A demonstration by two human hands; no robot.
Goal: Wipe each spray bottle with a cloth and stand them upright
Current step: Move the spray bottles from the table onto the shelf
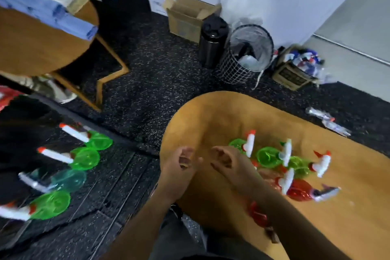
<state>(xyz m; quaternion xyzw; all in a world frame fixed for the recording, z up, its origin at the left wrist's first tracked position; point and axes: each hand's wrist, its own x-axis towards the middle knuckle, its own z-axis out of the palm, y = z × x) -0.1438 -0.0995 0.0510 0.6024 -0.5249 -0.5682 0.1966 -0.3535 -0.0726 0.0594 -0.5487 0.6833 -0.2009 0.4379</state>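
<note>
Several spray bottles stand upright on a wooden table (211, 116): green ones (268, 157) behind, red ones (299, 191) nearer me, all with white trigger heads. More bottles stand on the dark floor at left, mostly green (85, 158), one teal (68, 179). My left hand (179, 164) and my right hand (229, 163) hover over the table's left end with loosely curled fingers, holding nothing. No cloth is visible. The frame is blurred.
A second wooden table (38, 48) with blue cloth stands at back left. A black cylinder bin (212, 41), a wire wastebasket (244, 55), cardboard boxes (185, 17) and a box of clutter (295, 69) line the far wall. Two clear bottles (329, 120) lie on the floor at right.
</note>
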